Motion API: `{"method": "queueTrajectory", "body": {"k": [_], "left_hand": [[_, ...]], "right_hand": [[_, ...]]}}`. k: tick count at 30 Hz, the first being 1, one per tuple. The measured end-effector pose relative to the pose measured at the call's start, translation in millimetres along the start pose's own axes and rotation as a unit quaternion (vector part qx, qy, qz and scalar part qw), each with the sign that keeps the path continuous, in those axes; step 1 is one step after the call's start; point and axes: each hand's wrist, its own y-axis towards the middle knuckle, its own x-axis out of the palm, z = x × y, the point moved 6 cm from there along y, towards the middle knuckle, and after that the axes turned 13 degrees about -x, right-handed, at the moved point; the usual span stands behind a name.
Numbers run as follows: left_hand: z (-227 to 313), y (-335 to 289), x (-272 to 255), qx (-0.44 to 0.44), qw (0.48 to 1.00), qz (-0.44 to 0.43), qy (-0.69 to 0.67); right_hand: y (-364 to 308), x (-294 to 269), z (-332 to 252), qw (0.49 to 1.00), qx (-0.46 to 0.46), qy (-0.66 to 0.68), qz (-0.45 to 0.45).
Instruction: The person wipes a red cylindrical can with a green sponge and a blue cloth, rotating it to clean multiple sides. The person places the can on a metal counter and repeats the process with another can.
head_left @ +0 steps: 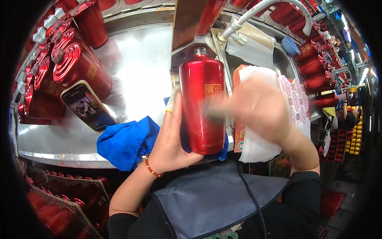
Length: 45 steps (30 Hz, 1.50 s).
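Observation:
My left hand (pixel 171 139) is wrapped round a glossy red bottle (pixel 195 115) from its left side and base, the thumb under the bottom edge. A pale finger cover with a yellow rim sits on one fingertip. The bottle stands roughly upright in view, its clear threaded neck (pixel 200 51) uncapped, with gold square lettering on its front. Smeared by motion, my right hand (pixel 260 107) reaches to that lettering from the right; its fingers and anything in them are too blurred to make out. A blue cloth (pixel 127 141) lies left of my left hand, more blue showing behind the bottle.
Several red bottles (pixel 85 67) crowd the metal worktop (pixel 135 55) at left, a lit phone (pixel 87 105) leaning against them. White paper (pixel 254 139) and a pink-patterned sheet (pixel 293 97) lie at right. Behind are a tap (pixel 258 12) and blue bowl (pixel 290 46).

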Motion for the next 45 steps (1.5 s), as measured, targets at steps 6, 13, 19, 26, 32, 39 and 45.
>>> {"method": "queueTrajectory", "body": {"k": [6, 13, 19, 26, 32, 39, 45], "left_hand": [[-3.2, 0.4, 1.3, -0.008, 1.0, -0.013, -0.007], [-9.6, 3.9, 4.6, 0.006, 1.0, -0.027, -0.003], [-8.6, 3.8, 3.3, -0.003, 0.999, -0.04, 0.009], [-19.8, -2.3, 6.5, -0.029, 0.998, -0.051, 0.002], [-13.7, 6.1, 7.3, -0.035, 0.997, -0.072, 0.013], [-15.4, 3.2, 8.7, -0.001, 0.996, -0.079, 0.028], [-21.7, 2.6, 12.4, -0.029, 0.996, -0.08, -0.018]], "right_hand": [[-26.3, 12.5, 60.4, 0.917, 0.252, 0.308, 0.044], [-17.2, 16.8, -50.8, 0.978, -0.059, 0.202, 0.006], [-19.5, -16.9, 46.8, 0.988, 0.084, -0.061, 0.111], [-37.7, 17.5, -26.2, 0.966, 0.073, 0.247, 0.005], [-62.9, 10.0, 4.5, 0.984, 0.105, 0.033, 0.14], [-96.8, 9.0, 47.4, 0.935, 0.308, 0.109, 0.134], [-80.8, 27.2, 14.3, 0.886, 0.275, 0.346, 0.14]]}}
